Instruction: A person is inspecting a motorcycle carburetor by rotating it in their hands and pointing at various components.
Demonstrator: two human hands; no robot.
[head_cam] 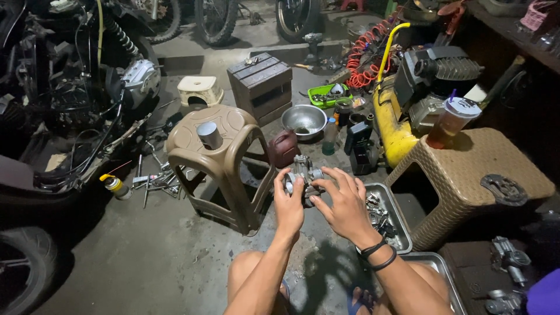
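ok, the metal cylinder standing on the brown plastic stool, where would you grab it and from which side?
Grip the metal cylinder around its round side wall, probably coming from above or from the near side. It stands tilted near the middle of the brown plastic stool with open seat around it. Both hands are on the carburetor now.

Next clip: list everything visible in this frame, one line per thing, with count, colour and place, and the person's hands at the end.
metal engine part: one, silver-grey, held in both hands at centre
plastic stool: one, brown, left of the hands
metal cylinder: one, grey, on the plastic stool
woven stool: one, tan, right
lidded cup: one, clear with brown drink, on the woven stool
metal tray: one, silver, holding small parts, right of the hands
steel bowl: one, silver, floor behind the hands
air compressor: one, yellow tank, right rear
wooden crate: one, dark, centre rear
motorcycle: one, dark, left
left hand: grips the part
right hand: fingers on the part
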